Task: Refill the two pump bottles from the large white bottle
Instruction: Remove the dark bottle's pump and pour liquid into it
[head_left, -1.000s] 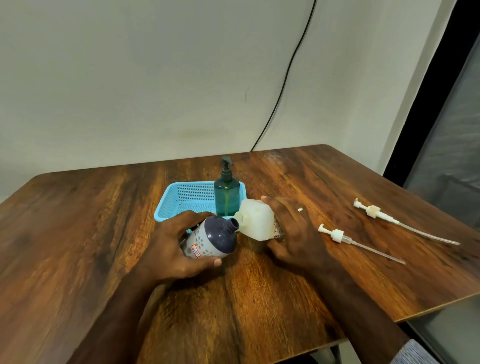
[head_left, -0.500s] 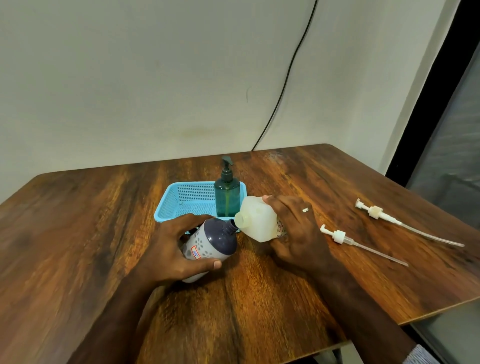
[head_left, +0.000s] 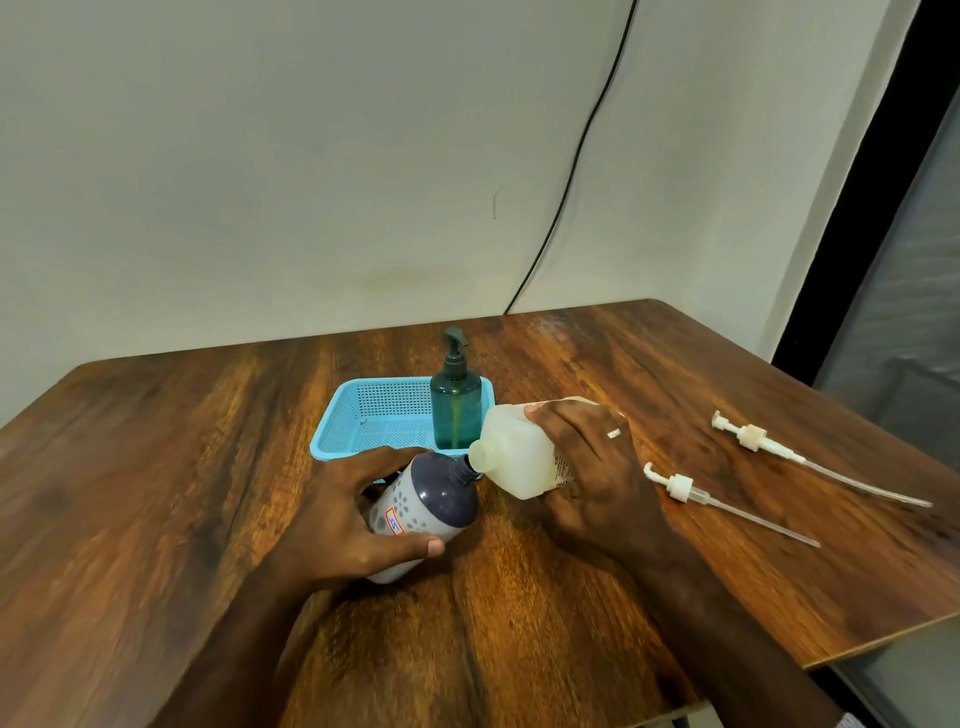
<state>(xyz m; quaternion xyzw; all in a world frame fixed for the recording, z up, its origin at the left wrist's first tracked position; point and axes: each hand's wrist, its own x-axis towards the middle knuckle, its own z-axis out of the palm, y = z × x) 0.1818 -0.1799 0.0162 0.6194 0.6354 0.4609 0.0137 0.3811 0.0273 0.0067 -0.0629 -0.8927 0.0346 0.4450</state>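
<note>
My left hand (head_left: 337, 514) grips a round bottle (head_left: 426, 501) with a dark navy top and pale dotted body, tilted with its open neck pointing up and right. My right hand (head_left: 592, 467) holds the large white bottle (head_left: 519, 452) tipped on its side, its open mouth touching the navy bottle's neck. A teal pump bottle (head_left: 456, 410) stands upright, pump fitted, in the right end of a blue basket (head_left: 363, 415). Two white pump heads with long dip tubes lie on the table to the right, the nearer pump head (head_left: 680, 487) close to my right hand, the farther pump head (head_left: 750, 435) beyond it.
The wooden table (head_left: 156, 493) ends at a front edge near my forearms and a right edge by the dark door frame (head_left: 857, 218). A black cable (head_left: 571, 171) runs down the wall behind the table.
The white bottle has risen and tipped further, its mouth now meeting the navy bottle's neck. My left hand has angled the navy bottle a little more upright.
</note>
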